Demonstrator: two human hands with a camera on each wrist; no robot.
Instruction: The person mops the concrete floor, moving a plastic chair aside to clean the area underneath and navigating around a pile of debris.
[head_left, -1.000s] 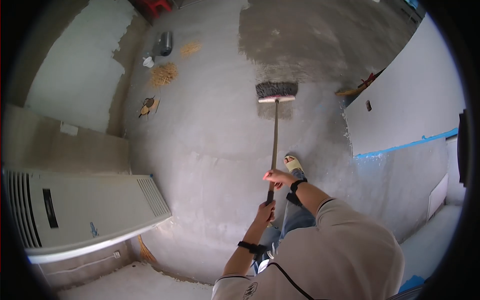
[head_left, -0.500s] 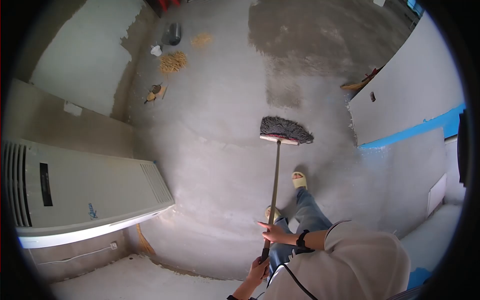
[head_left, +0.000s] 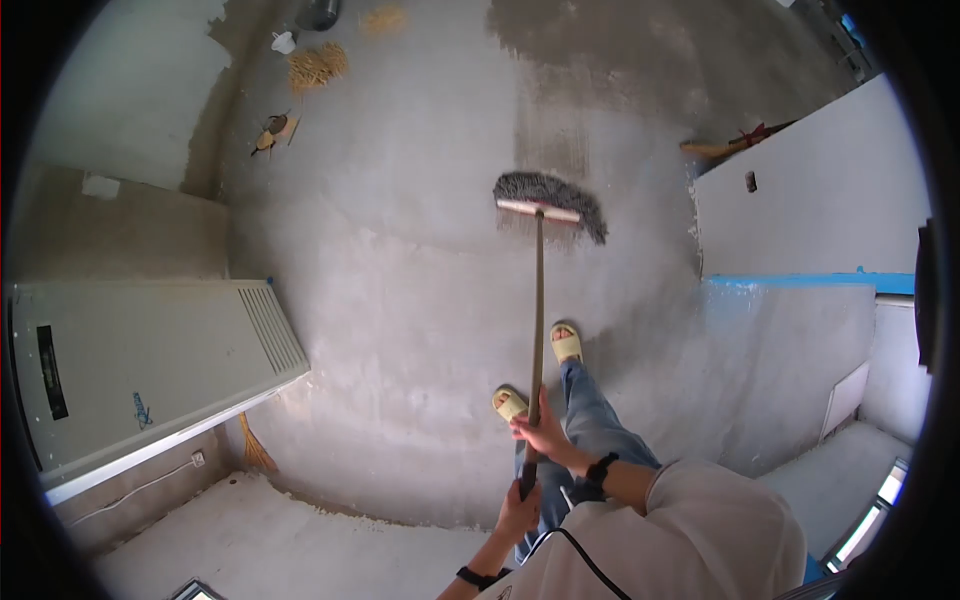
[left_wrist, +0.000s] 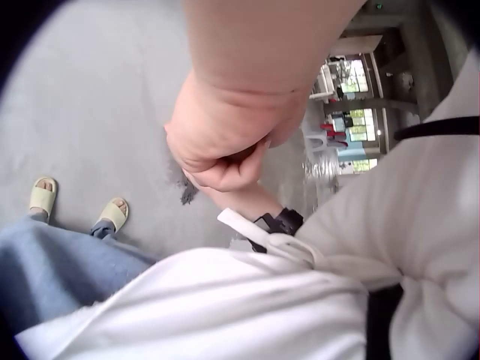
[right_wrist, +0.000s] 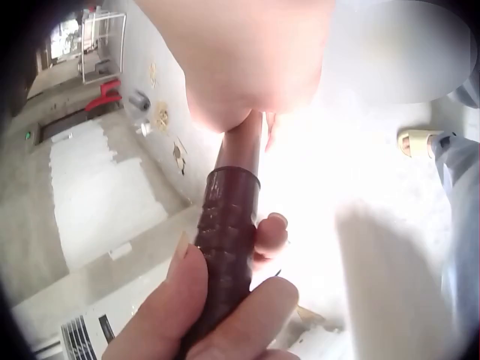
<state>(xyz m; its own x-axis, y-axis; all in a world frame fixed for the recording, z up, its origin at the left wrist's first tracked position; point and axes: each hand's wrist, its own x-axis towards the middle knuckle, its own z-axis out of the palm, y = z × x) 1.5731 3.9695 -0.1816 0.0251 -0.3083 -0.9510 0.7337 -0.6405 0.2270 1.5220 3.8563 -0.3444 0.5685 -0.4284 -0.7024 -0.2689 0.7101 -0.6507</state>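
A mop's shaggy grey head (head_left: 550, 192) lies on the concrete floor at the lower end of a damp strip. Its long handle (head_left: 539, 300) runs back towards the body. My left hand (head_left: 518, 507) grips the dark sleeve (head_left: 527, 474) at the handle's end, and in the right wrist view its fingers (right_wrist: 165, 311) wrap this ridged sleeve (right_wrist: 229, 225). Farther up the handle, my right hand (head_left: 545, 436) is curled round the bare shaft. The left wrist view shows my left hand (left_wrist: 221, 142) from behind, which hides most of its grip.
Dark damp floor (head_left: 690, 55) spreads across the far side. Straw-coloured pieces (head_left: 317, 67) lie at the upper left, beyond a tall grey-white unit (head_left: 150, 360). A small broom (head_left: 256, 445) rests beside that unit. Slippered feet (head_left: 566, 343) stand near the handle, and a white panel (head_left: 820, 190) is at the right.
The mop head was drawn back from the damp floor towards the feet, then pushed partly away again. A second slippered foot has come into view. Both hands have kept hold of the handle.
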